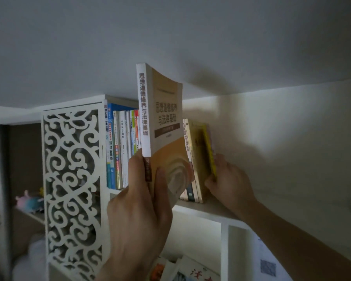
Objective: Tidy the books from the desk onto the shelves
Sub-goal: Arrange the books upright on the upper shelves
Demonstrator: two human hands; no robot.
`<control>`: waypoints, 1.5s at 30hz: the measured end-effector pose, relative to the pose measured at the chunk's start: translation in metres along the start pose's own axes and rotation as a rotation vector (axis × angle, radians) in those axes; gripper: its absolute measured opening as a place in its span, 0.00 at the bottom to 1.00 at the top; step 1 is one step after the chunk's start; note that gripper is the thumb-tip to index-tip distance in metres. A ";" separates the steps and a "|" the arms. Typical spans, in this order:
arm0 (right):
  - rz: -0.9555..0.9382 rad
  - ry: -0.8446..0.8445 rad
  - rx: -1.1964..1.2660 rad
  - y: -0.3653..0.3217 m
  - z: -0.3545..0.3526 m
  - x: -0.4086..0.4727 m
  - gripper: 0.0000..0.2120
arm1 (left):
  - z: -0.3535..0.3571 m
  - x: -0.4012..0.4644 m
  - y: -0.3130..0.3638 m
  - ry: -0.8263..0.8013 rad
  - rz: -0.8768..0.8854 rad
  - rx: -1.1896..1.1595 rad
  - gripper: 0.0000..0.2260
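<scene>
A pastel plush toy sits behind a white fretwork panel; a paper with QR code hangs at right.

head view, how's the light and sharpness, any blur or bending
Head view: dim, brightest on the wall right of the book, which throws a soft shadow up there; spine text is sharp, the right hand is a bit smeared, and the shelf edges bow from the wide lens.

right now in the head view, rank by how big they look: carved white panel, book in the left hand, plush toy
1. carved white panel
2. held book, though it is nearer the camera
3. plush toy, partly hidden by the panel
</scene>
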State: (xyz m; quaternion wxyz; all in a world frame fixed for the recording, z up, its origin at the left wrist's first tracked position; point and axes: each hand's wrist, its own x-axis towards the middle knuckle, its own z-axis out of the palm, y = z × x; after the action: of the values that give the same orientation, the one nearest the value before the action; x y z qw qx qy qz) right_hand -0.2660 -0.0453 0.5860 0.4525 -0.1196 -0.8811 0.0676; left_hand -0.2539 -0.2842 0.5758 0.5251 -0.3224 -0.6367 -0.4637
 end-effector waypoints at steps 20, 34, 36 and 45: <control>0.267 0.392 -0.060 0.003 -0.015 -0.013 0.24 | 0.152 -0.024 -0.011 -0.161 -0.069 0.333 0.34; 0.092 -0.191 0.320 0.016 0.001 -0.012 0.31 | 0.173 -0.013 -0.044 -0.272 0.207 0.301 0.34; 0.082 -0.176 0.327 0.012 -0.003 -0.014 0.29 | 0.171 -0.015 -0.050 -0.280 0.252 0.291 0.34; 0.049 -0.104 -0.274 0.003 -0.001 -0.028 0.24 | 0.164 -0.030 -0.065 -0.296 0.303 0.307 0.33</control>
State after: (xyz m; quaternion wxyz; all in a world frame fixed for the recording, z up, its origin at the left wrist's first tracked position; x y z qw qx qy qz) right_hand -0.2489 -0.0500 0.5640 0.3840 -0.1982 -0.9011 -0.0363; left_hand -0.3652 -0.1529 0.5273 0.5324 -0.3950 -0.7139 -0.2255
